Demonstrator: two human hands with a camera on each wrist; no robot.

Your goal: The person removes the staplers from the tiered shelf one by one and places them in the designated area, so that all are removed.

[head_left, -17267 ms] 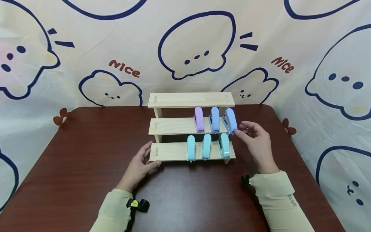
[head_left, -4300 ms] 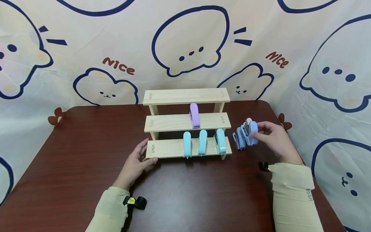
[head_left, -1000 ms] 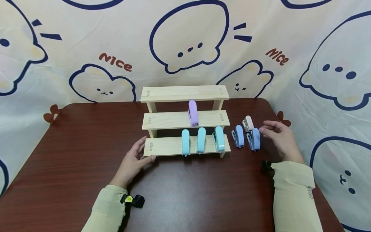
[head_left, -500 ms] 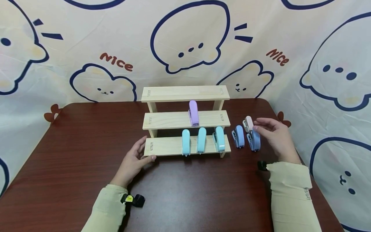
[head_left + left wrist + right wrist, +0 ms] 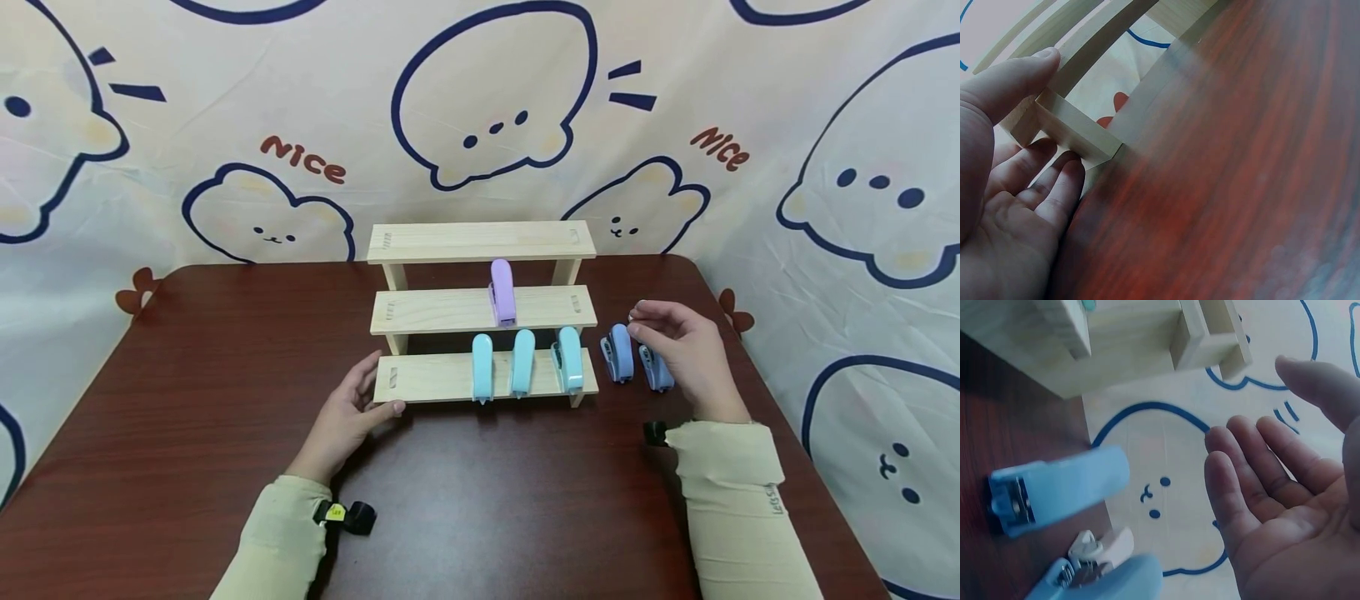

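Note:
My left hand (image 5: 348, 421) grips the left end of a three-step wooden rack (image 5: 427, 379), thumb on the lowest board and fingers bent beneath. A purple stapler (image 5: 502, 293) stands on the middle step. Three turquoise staplers (image 5: 522, 362) line the lowest step's right half. On the table right of the rack are two blue staplers, one nearer the rack (image 5: 619, 354) and one partly under my right hand (image 5: 682, 354). That hand hovers with relaxed fingers and nothing in them. A small whitish stapler (image 5: 1116, 545) shows between the blue ones in the right wrist view; my hand hides it in the head view.
The dark brown table (image 5: 480, 508) extends in front of the rack and to both sides. A white cloth (image 5: 480, 100) with cartoon outlines hangs behind the table and along its sides. The rack's top board (image 5: 480, 240) bears nothing.
Two blue staplers once on or held beside the rack now stand on the table; my right hand released the second. In the last second it has moved left over them. Left hand stays put.

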